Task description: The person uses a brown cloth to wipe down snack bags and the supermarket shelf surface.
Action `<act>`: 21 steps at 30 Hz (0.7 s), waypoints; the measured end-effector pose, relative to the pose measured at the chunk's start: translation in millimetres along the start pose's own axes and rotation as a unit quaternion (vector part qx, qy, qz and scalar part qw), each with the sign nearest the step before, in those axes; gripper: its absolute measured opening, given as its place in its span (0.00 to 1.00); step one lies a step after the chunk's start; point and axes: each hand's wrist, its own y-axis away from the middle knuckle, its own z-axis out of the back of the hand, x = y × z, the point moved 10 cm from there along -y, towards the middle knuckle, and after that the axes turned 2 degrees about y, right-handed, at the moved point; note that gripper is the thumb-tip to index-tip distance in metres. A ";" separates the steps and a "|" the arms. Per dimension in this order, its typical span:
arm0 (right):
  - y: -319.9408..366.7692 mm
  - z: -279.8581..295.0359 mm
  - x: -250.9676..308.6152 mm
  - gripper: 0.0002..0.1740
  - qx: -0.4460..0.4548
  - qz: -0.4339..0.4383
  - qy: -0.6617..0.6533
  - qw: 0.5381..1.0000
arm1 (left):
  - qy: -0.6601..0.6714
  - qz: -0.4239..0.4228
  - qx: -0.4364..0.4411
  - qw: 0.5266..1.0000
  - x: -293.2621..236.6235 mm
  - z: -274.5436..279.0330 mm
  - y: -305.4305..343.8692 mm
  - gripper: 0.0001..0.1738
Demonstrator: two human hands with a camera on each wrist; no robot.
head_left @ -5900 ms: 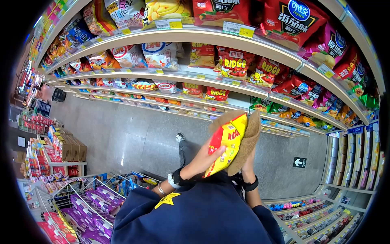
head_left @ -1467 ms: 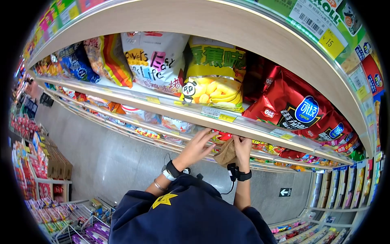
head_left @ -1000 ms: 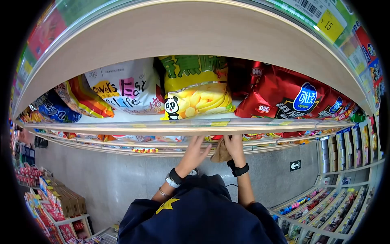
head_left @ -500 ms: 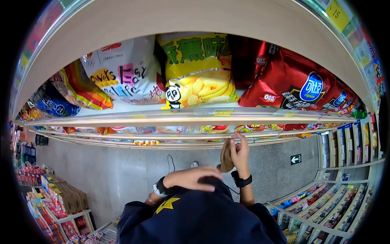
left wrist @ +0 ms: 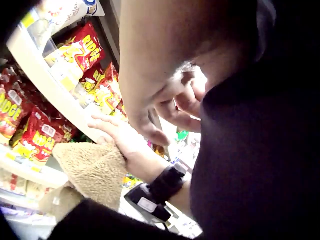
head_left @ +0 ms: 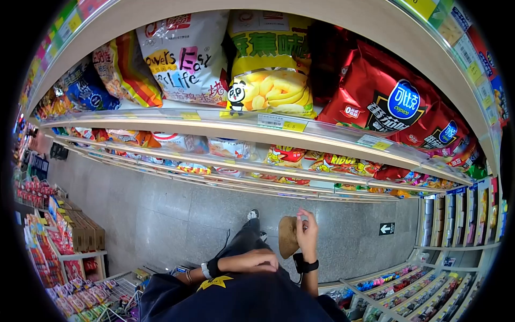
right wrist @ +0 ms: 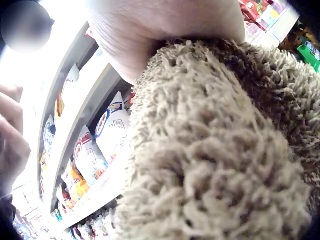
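My right hand (head_left: 307,236) is raised over the floor, gripping a fuzzy brown cloth (head_left: 288,237) that hangs at its left side. The cloth (right wrist: 200,145) fills much of the right wrist view, below the heel of the hand (right wrist: 170,25). In front of the dark top, my left hand (head_left: 257,261) has loosely bent fingers and holds nothing. The left wrist view shows this hand (left wrist: 165,100) close up, with the right hand (left wrist: 137,152) and cloth (left wrist: 95,167) beyond it. A red and yellow RIDGE bag (head_left: 286,155) lies on the second shelf, away from both hands.
Curved shelf edges (head_left: 214,127) with snack bags span the front. Grey floor (head_left: 161,214) lies below them. Stacked boxes (head_left: 83,233) stand at the left; slanted racks (head_left: 402,292) are at the lower right. A foot (head_left: 252,214) shows on the floor.
The RIDGE bag once in my left hand is out of it. Both hands have drawn back from the lower shelf, the left towards the body; the right still holds the cloth.
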 end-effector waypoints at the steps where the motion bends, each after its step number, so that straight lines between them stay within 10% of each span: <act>1: 5.2 -2.1 -8.7 0.12 0.006 0.002 0.001 1.000 | -0.047 -0.019 -0.039 0.998 -0.4 6.3 2.9 0.10; 10: 16.2 -36.7 35.8 0.09 0.129 0.072 0.040 0.988 | -0.220 -0.054 -0.242 0.943 -1.1 48.2 45.5 0.07; 21: -82.1 -95.5 122.6 0.10 0.028 0.162 -0.019 0.986 | -0.035 0.082 -0.103 0.991 5.8 106.3 96.5 0.09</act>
